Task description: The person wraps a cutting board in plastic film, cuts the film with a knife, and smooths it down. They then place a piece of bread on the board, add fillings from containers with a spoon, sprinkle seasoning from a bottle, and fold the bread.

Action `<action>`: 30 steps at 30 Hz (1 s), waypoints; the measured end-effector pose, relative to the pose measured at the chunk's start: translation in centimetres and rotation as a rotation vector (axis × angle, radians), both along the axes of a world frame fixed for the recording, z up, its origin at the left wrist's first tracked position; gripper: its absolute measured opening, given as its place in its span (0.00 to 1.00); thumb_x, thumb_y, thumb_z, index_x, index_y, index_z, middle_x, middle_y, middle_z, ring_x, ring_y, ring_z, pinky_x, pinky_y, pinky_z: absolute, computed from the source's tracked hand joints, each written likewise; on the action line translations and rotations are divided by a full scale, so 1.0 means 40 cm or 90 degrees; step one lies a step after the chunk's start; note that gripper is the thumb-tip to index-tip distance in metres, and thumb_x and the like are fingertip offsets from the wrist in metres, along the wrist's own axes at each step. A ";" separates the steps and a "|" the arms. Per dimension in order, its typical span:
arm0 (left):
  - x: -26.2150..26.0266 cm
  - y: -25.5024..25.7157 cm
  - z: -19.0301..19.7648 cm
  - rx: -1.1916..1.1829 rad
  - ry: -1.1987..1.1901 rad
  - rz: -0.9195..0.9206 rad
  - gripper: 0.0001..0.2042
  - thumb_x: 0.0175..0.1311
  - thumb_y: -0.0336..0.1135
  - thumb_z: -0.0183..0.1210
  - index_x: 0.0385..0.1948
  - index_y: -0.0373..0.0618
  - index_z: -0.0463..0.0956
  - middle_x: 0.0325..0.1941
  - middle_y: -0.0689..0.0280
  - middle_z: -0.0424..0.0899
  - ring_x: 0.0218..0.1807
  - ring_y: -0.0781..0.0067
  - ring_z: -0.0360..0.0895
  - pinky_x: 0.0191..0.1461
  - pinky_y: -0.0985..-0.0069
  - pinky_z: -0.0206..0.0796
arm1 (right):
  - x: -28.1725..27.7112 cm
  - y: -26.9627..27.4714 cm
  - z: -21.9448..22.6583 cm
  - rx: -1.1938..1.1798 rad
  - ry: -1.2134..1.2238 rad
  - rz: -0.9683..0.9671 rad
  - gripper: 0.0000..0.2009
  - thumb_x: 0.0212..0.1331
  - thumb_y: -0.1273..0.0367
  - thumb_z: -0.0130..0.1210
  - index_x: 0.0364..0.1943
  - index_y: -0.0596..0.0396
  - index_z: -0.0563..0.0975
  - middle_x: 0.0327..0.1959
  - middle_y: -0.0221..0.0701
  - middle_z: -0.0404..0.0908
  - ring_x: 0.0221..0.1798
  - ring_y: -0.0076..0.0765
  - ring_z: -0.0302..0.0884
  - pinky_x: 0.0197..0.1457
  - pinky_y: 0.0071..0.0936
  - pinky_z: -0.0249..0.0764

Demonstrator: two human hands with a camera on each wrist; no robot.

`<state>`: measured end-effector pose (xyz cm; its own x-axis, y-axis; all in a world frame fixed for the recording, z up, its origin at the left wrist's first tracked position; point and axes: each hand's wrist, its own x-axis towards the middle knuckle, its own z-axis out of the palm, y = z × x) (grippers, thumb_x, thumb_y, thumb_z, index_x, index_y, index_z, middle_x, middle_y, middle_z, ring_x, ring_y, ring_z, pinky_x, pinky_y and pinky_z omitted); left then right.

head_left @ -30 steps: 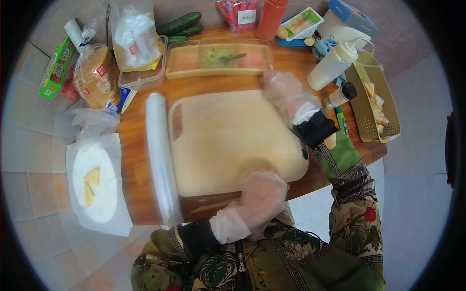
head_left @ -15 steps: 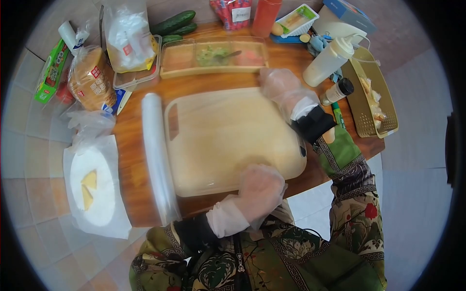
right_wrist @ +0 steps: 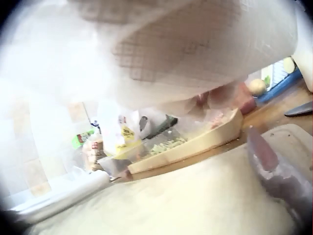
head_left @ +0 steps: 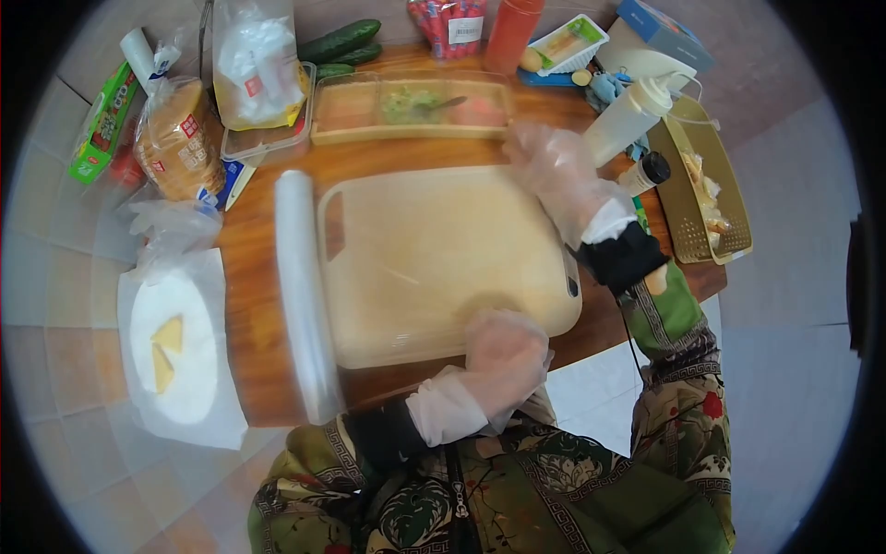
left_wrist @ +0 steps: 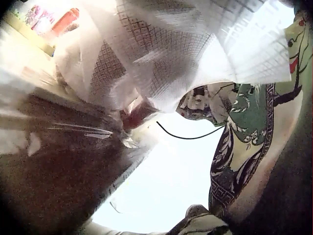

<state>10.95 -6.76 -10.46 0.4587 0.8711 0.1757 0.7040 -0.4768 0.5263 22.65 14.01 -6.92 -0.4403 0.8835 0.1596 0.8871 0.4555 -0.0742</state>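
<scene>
The head view shows both hands in clear plastic gloves at the right side of a cream cutting board (head_left: 434,258). Near its lower edge, the left hand (head_left: 503,365) curls its fingers and pinches clear film; creases meet at its fingertips in the left wrist view. By the upper right corner, the right hand (head_left: 568,180) has bent fingers gripping the film's other side, though its fingertips are partly hidden. Faint shiny lines of film cross the board. Left of the board lies a long white film roll (head_left: 305,295).
Behind the board is a divided food tray (head_left: 411,134). Bagged bread (head_left: 180,143) and yellow triangles on white paper (head_left: 198,388) are at left. A white squeeze bottle (head_left: 628,120), a spice jar (head_left: 646,173) and a basket (head_left: 711,203) stand at right.
My right hand and forearm have shifted a little to the right, with the wrist lower and nearer the spice jar. The left hand has barely moved and keeps its pinch.
</scene>
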 end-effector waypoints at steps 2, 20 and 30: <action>0.000 -0.001 -0.003 0.010 -0.016 -0.003 0.13 0.49 0.47 0.69 0.17 0.48 0.83 0.23 0.61 0.83 0.31 0.59 0.82 0.36 0.62 0.69 | 0.011 -0.044 -0.022 0.016 0.076 0.106 0.10 0.67 0.63 0.51 0.37 0.52 0.80 0.35 0.41 0.85 0.42 0.51 0.83 0.43 0.45 0.78; 0.002 -0.038 0.046 -0.088 -0.087 -0.177 0.10 0.54 0.43 0.65 0.25 0.47 0.81 0.24 0.59 0.82 0.28 0.53 0.80 0.29 0.59 0.64 | 0.048 -0.178 -0.041 -0.200 0.181 0.135 0.11 0.58 0.62 0.64 0.33 0.55 0.79 0.29 0.43 0.81 0.33 0.56 0.79 0.38 0.43 0.75; -0.087 0.049 0.023 0.207 0.036 0.022 0.05 0.57 0.32 0.57 0.31 0.41 0.77 0.25 0.62 0.79 0.30 0.61 0.79 0.31 0.60 0.65 | 0.063 -0.174 -0.064 -0.201 0.204 0.139 0.10 0.58 0.63 0.63 0.36 0.54 0.79 0.31 0.42 0.81 0.35 0.53 0.80 0.39 0.41 0.76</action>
<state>7.48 -4.80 -9.56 0.4468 0.7886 0.4224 0.7462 -0.5890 0.3102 25.17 7.07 -9.46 -0.5928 0.8033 0.0567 0.6839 0.5394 -0.4913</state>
